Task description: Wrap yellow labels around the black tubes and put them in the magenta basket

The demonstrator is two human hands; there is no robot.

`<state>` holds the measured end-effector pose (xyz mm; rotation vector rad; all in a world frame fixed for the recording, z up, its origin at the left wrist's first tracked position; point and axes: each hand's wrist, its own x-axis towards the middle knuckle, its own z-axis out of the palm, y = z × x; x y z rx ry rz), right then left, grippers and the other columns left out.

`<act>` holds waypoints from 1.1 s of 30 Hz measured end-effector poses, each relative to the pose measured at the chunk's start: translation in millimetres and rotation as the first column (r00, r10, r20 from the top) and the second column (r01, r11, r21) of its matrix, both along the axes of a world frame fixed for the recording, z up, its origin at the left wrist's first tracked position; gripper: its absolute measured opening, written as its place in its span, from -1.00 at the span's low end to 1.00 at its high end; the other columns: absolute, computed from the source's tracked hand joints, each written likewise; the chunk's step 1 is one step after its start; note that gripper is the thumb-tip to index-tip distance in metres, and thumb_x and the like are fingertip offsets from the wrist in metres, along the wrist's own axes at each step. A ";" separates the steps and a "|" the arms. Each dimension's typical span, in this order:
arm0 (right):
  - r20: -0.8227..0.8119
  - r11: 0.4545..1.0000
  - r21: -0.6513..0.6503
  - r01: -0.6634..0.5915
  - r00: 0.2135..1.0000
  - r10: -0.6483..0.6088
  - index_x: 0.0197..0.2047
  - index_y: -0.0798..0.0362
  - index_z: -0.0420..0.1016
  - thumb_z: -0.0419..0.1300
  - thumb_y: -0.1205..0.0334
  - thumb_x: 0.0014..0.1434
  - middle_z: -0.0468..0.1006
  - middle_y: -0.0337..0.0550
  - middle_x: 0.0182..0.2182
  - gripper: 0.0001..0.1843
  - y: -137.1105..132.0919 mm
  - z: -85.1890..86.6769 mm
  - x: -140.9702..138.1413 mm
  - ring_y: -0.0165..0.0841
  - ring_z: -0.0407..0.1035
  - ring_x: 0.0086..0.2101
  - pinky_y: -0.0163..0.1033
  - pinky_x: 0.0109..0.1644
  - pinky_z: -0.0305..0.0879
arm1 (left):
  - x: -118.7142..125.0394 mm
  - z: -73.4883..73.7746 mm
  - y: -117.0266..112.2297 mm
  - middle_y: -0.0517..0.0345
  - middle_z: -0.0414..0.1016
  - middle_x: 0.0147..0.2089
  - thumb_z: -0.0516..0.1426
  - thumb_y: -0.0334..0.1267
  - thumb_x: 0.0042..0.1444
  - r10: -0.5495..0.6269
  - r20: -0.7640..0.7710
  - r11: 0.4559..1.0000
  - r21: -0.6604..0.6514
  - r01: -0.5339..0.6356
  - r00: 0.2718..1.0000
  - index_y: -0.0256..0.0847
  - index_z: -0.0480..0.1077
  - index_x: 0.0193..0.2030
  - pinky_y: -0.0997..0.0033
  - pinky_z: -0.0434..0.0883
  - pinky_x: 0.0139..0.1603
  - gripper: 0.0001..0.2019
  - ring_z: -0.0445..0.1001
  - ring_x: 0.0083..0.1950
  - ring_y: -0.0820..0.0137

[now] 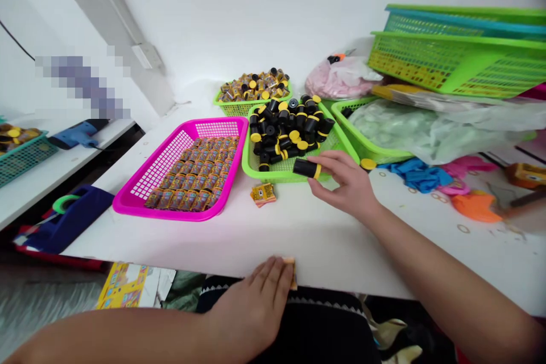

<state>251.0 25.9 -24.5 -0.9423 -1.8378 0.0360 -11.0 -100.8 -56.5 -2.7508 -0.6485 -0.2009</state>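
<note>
My right hand pinches a small black cylinder with a yellow end between thumb and fingers, just in front of a green basket. That basket holds many loose black cylinders with yellow ends. At the table's front edge, my left hand has its fingers together over a small yellowish printed label; the thumb is hidden. A little pile of similar labels lies on the white table before the baskets. Left of it, a pink basket contains rows of cylinders wrapped in printed labels.
Behind stands another green basket of wrapped cylinders. Stacked baskets, a plastic-covered basket and coloured balloon-like pieces occupy the right. At left are a blue tape dispenser and a blue tool on another table.
</note>
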 end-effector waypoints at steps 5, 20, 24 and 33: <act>-0.023 0.999 -0.003 -0.032 0.999 0.032 0.08 -0.08 0.50 0.27 0.30 0.13 0.46 -0.08 -0.10 -0.58 -1.2 0.7 0.7 -0.32 0.47 -0.21 -0.15 -0.13 0.55 | 9.1 25.1 63.2 -0.18 0.47 0.21 -0.08 -0.53 0.30 0.029 -0.039 0.962 -0.272 -0.038 0.999 -0.41 0.42 0.17 0.30 0.45 0.21 -0.60 0.50 0.21 0.22; -0.560 0.860 -0.370 -0.351 0.823 0.095 -0.04 -0.05 0.49 0.34 -0.01 0.13 0.56 -0.26 -0.50 -0.63 -5.3 8.7 0.9 -0.34 0.49 -0.45 -0.19 -0.36 0.44 | 57.3 55.7 130.0 0.24 0.48 -0.56 0.35 0.08 -0.03 0.824 0.475 0.271 -0.809 0.521 0.310 -0.22 0.30 -0.46 0.47 0.58 -0.46 -0.56 0.67 -0.38 0.25; -0.636 0.798 -0.358 -0.485 0.752 0.172 -0.02 -0.05 0.52 0.32 0.01 0.18 0.57 -0.28 -0.51 -0.66 -5.0 1.2 4.9 -0.35 0.49 -0.48 -0.18 -0.35 0.43 | 55.9 36.2 132.6 0.11 0.60 -0.41 0.31 0.14 0.00 0.840 0.435 0.171 -0.779 0.604 0.323 -0.27 0.37 -0.33 0.43 0.62 -0.40 -0.54 0.67 -0.38 0.28; -0.770 0.657 -0.369 -0.657 0.612 0.179 -0.18 -0.01 0.60 0.37 0.00 0.11 0.61 -0.25 -0.50 -0.71 -10.0 5.7 -6.1 -0.38 0.45 -0.60 -0.21 -0.50 0.44 | 46.4 28.4 128.1 -0.12 0.65 -0.35 0.07 0.29 0.18 0.697 0.534 0.296 -0.823 0.485 0.479 -0.35 0.51 -0.29 0.40 0.62 -0.34 -0.38 0.67 -0.34 0.25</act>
